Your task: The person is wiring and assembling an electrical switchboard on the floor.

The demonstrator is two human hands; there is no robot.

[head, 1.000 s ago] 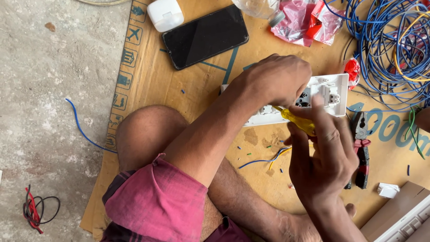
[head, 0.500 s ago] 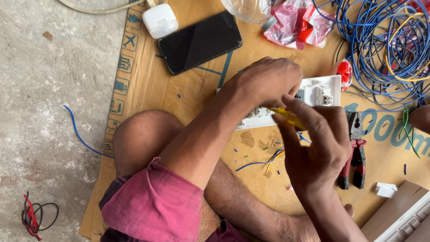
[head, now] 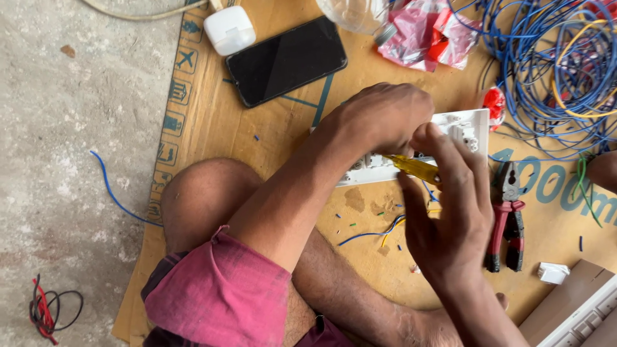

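Note:
My left hand (head: 385,115) reaches across from the lower left and presses down on a white switch plate (head: 472,125) lying on the cardboard sheet (head: 212,122). Its fingers curl over the plate's middle and hide it. My right hand (head: 450,212) comes up from the lower right and grips a yellow-handled screwdriver (head: 414,168). The tool points left toward the plate, under my left hand, and its tip is hidden. Short blue and yellow wire pieces (head: 379,231) lie just below the plate.
Red-handled pliers (head: 508,218) lie right of my right hand. A black phone (head: 286,61) and a white case (head: 229,29) lie at the back left. A tangle of blue wire (head: 553,71) and a red plastic bag (head: 427,35) fill the back right. My bare knee is in front.
Both hands stay on the plate and the screwdriver. My right hand has crept slightly up toward the plate, and the view has shifted a little.

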